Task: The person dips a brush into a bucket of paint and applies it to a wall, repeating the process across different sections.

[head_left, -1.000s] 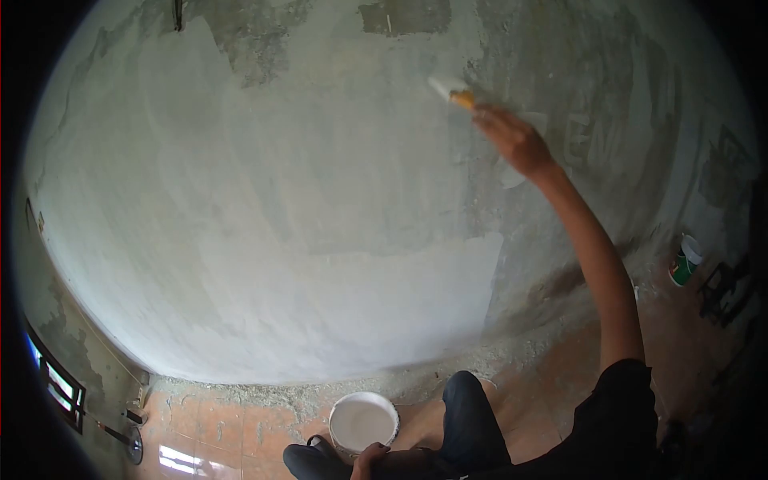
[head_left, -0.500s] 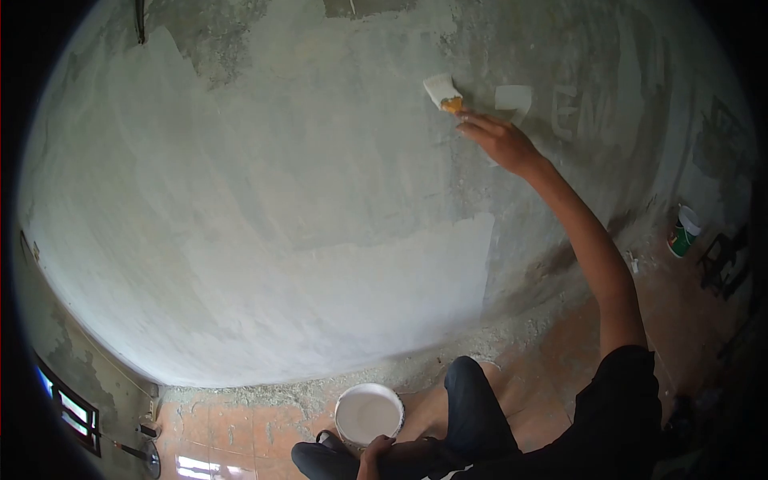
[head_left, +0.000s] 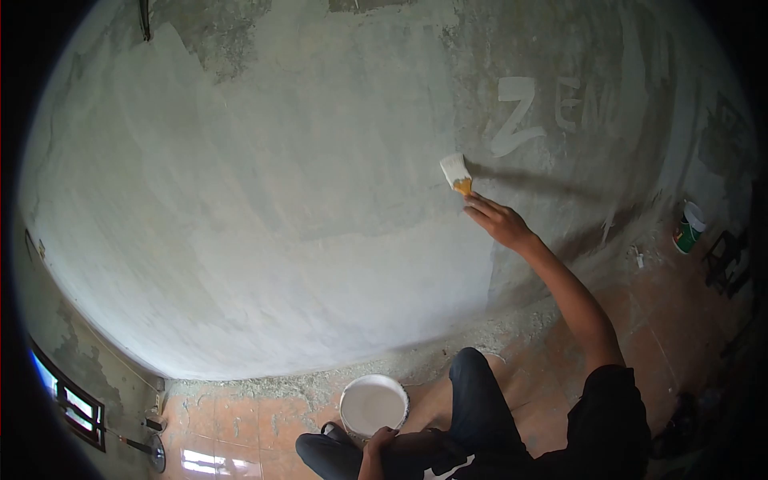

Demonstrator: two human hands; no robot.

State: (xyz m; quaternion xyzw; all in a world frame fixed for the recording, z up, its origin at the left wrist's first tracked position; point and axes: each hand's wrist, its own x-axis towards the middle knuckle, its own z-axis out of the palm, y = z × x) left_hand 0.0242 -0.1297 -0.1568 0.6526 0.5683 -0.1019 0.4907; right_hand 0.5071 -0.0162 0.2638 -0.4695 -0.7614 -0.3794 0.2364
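Note:
My right hand point(head_left: 500, 224) grips a flat paintbrush point(head_left: 458, 172) by its yellow handle. White paint coats the bristles, which point up and left against the grey-white wall point(head_left: 336, 168). Right of the brush, pale painted letters point(head_left: 516, 116) show on a darker, bare strip of wall. At the bottom, my left hand point(head_left: 382, 438) is curled at the near rim of a round white bucket point(head_left: 374, 406) holding pale paint; its fingertips are partly hidden. The bucket stands upright on the floor beside my bent legs point(head_left: 480, 400).
Crumbled plaster debris point(head_left: 320, 380) lies along the wall's foot on orange floor tiles point(head_left: 276, 424). A green and white paint pail point(head_left: 688, 228) and a dark stool point(head_left: 726, 260) stand at far right. At lower left are a small window point(head_left: 76, 404) and a round metal disc point(head_left: 158, 454).
My right hand and the paintbrush have moved down the wall, uncovering the letter Z. The view has shifted slightly. My left hand stays at the bucket's rim.

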